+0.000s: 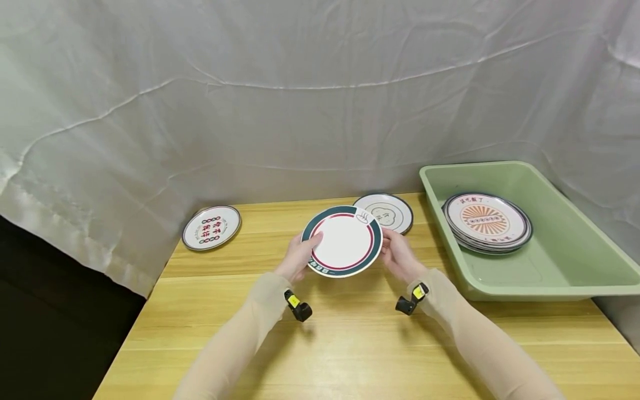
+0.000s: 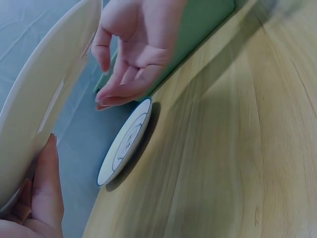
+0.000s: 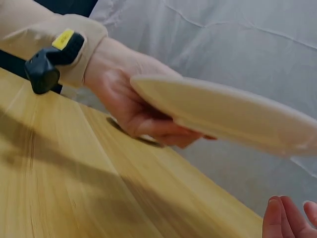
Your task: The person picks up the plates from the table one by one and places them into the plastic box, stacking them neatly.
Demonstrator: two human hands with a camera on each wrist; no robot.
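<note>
A white plate with a dark green rim band and a red ring is held up over the table, tilted toward me. My left hand grips its left edge, thumb on the upper face and fingers underneath, as the right wrist view shows on the plate's pale underside. Beside the right rim is my right hand, its fingers loosely bent; in the left wrist view this right hand appears apart from the plate, holding nothing. Behind them a white plate with a cloud-like drawing lies on the table, partly covered.
At the back left of the wooden table lies a white plate with red lettering. On the right stands a green tub, with a stack of plates inside. A grey cloth hangs behind the table.
</note>
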